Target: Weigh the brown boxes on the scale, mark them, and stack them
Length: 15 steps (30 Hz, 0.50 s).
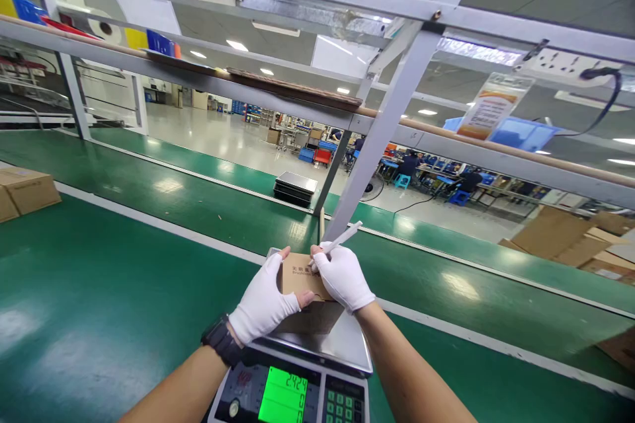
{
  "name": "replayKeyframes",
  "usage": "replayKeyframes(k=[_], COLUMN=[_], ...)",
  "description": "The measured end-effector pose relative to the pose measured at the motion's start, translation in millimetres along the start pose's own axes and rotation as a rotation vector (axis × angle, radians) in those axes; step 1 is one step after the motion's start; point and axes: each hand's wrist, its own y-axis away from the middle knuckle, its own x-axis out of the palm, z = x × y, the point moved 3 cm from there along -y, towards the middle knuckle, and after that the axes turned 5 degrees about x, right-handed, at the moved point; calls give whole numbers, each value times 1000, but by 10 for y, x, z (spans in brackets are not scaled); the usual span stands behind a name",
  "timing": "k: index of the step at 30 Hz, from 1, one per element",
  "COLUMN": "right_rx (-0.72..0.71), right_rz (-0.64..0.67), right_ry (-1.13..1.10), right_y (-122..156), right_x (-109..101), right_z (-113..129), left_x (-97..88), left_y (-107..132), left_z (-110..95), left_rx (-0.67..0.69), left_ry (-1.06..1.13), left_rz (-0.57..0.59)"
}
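Observation:
A small brown cardboard box [298, 275] with dark print rests on the steel pan of a weighing scale [347, 344]. My left hand [262, 304], in a white fingerless glove with a dark watch at the wrist, grips the box's left side. My right hand [342, 275], also gloved, presses on the box's top right and holds a white pen [342, 238] that points up to the right. The scale's green display [282, 400] is lit near the bottom edge.
The scale stands on a green conveyor belt [99, 291]. Cardboard boxes [24, 192] lie at the far left and a pile of them [570, 241] at the right. A grey metal frame post [377, 139] rises just behind the scale. Seated workers are far back.

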Motion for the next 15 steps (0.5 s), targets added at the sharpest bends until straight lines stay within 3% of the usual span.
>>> replayKeyframes(k=[9, 12, 15], right_rx=[-15, -16, 34], right_rz=[-5, -116, -255], right_ry=[-47, -149, -221], right_y=[7, 14, 103], right_x=[-6, -112, -197], right_z=[25, 6, -172], left_x=[15, 2, 94], left_y=[-3, -13, 137], left_z=[41, 8, -43], left_rx=[5, 2, 142], left_ry=[26, 34, -101], left_rz=[21, 1, -138])
